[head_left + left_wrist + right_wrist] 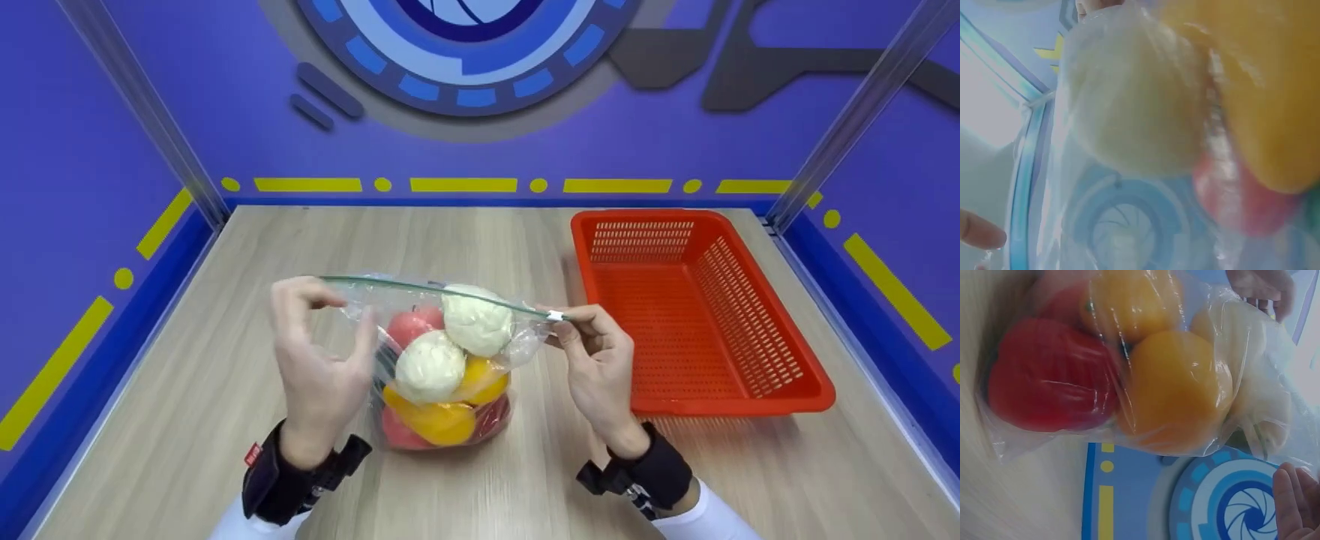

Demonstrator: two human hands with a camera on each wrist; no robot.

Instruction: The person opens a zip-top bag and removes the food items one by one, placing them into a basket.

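Clear plastic, drawn taut along its green zip seal, defines the transparent zip-top bag (pixel 450 352) that stands on the pale wood-grain tabletop (pixel 187 390), near the front edge and about midway between the side edges. The person's left hand (pixel 319 367) pinches the left end of the seal between thumb and forefinger, the other fingers loosely spread. The right hand (pixel 596 367) pinches the right end, its fingertips closed on the seal at the small white slider (pixel 555 316). Both hands hold the top edge of the bag up off the tabletop while the bag's base rests on it.

Inside the bag, two white cauliflower-like heads (pixel 450 345) sit on top, over yellow bell peppers (pixel 442 420) and red bell peppers (pixel 405 326). The right wrist view shows a red pepper (pixel 1050 377) pressed against the film beside a yellow one (pixel 1176 391), with the bag's lower corner touching the wood. The left wrist view is blurred, filled by a white head (pixel 1134 101) and a yellow pepper (pixel 1264 84) behind the film.

An orange perforated plastic basket (pixel 750 375) sits toward the right edge of the tabletop, just beside the right hand but apart from the bag.
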